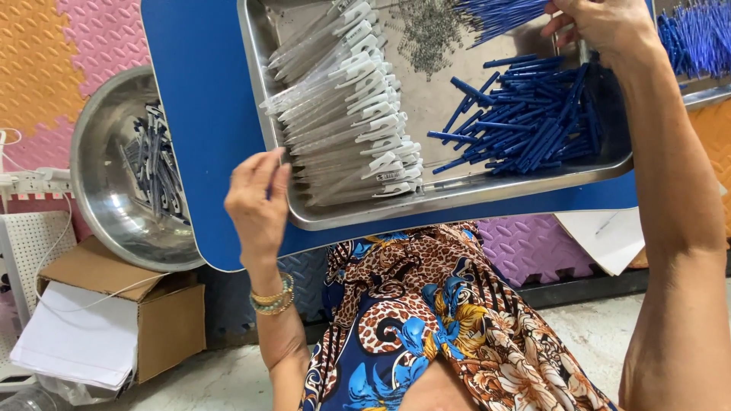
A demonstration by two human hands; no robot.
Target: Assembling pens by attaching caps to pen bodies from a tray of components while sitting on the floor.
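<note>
**Two hands at a steel tray of pen parts**

The steel tray (457, 199) lies on a blue counter (202, 114) with rounded corners. Its near rim runs just inside the counter's near edge, leaving only a thin blue strip there. To the left of the tray a broad band of blue counter lies open, and beyond the counter's left edge sits a round steel bowl (99, 152). Near and below the counter edge is the person's patterned lap.

The left hand (257, 202) hovers at the tray's near-left corner, fingers curled in close, pinching what looks like a thin blue pen piece (269, 188); the view is too small to be sure of it. Beaded bracelets (274, 300) circle that wrist. The right hand (601, 23) reaches to the far right of the tray, fingers bent narrow over the blue parts; whether it grips anything I cannot tell.

Inside the tray, a tidy row of clear pen barrels with white clips (346, 114) fills the left half. A loose heap of blue pen caps (525, 122) fills the right half. A scatter of tiny grey metal bits (426, 30) lies at the far middle, with thin blue refills (495, 11) just beyond. The bowl holds a few assembled blue-and-clear pens (156, 164). An open cardboard box (122, 304) with white paper stands on the floor at the near left.
</note>
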